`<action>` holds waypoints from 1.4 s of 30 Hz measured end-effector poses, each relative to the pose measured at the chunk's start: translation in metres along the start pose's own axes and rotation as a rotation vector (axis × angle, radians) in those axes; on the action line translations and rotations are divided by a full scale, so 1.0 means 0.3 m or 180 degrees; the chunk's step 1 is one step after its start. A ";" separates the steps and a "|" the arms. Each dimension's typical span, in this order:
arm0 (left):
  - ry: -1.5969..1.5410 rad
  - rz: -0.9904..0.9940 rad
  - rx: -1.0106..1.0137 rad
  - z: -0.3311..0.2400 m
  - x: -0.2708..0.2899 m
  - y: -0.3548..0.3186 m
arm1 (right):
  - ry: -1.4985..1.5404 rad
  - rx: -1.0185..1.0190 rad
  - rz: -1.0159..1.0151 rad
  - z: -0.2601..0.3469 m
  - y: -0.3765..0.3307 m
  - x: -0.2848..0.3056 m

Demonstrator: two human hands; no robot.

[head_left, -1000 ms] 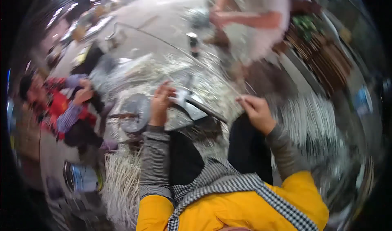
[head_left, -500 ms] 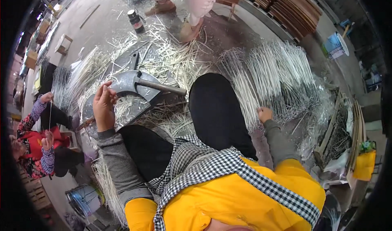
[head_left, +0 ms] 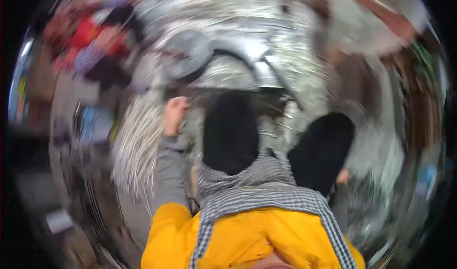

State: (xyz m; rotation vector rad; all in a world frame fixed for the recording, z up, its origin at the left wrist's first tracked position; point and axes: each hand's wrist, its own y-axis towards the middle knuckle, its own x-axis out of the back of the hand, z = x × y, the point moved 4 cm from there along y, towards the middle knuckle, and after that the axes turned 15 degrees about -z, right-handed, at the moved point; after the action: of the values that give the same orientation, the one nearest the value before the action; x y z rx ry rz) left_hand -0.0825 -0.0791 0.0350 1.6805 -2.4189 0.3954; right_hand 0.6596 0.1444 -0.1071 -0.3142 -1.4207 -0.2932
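The view is heavily blurred by motion. My left hand (head_left: 175,113) is raised beside my left knee (head_left: 230,131), its fingers curled; the blur hides whether it holds anything. It hovers over a pile of thin pale sticks (head_left: 138,140) spread on the floor. Only a sliver of my right hand (head_left: 342,176) shows low behind my right knee (head_left: 322,150), so its grip is hidden. A grey metal tool (head_left: 259,62) lies on the floor in front of my knees.
A seated person in red (head_left: 83,35) is at the upper left. Another person's arm (head_left: 381,19) reaches in at the upper right. A blue container (head_left: 95,124) stands at the left. More pale sticks (head_left: 381,150) cover the floor at the right.
The view has swung round, so the seated person moved from lower left to upper left. My left hand stays raised beside my knee and my right hand stays low.
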 end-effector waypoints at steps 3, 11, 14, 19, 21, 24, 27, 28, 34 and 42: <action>0.1352 -0.0401 -0.0987 0.298 0.071 -0.044 | -0.0251 0.0019 -0.0110 0.009 0.046 0.165; 0.2727 -0.1328 -0.0874 0.550 0.342 -0.253 | 0.2362 0.1875 0.0327 0.744 0.515 0.626; 0.2762 -0.1351 -0.0638 0.580 0.361 -0.265 | 0.2416 0.2245 0.0422 0.996 0.403 0.691; 0.2871 -0.1155 -0.0489 0.554 0.379 -0.259 | 0.2675 0.3081 0.0612 1.431 0.007 0.831; 0.2853 -0.1117 -0.0538 0.552 0.375 -0.242 | 0.2831 0.3097 0.0854 1.468 -0.029 0.738; 0.2508 -0.1489 -0.1278 0.531 0.415 -0.225 | 0.2784 0.3292 0.1175 1.451 -0.107 0.591; 0.2863 -0.1702 -0.1217 0.530 0.522 -0.175 | 0.2528 0.3472 0.1309 1.451 -0.175 0.571; 0.3028 -0.1812 -0.1190 0.528 0.548 -0.156 | 0.2493 0.3460 0.1347 1.456 -0.186 0.575; 0.3570 -0.1350 -0.0863 0.556 0.591 -0.061 | 0.2589 0.3275 0.1416 1.428 -0.174 0.569; 0.3841 -0.0971 -0.0695 0.593 0.597 -0.058 | 0.2547 0.3145 0.1586 1.410 -0.164 0.562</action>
State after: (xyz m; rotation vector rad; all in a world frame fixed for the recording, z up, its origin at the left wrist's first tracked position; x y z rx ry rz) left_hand -0.1269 -0.2998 -0.0804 1.1278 -1.2503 0.7639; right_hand 0.2752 0.2591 0.1137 0.2600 -0.5313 0.6368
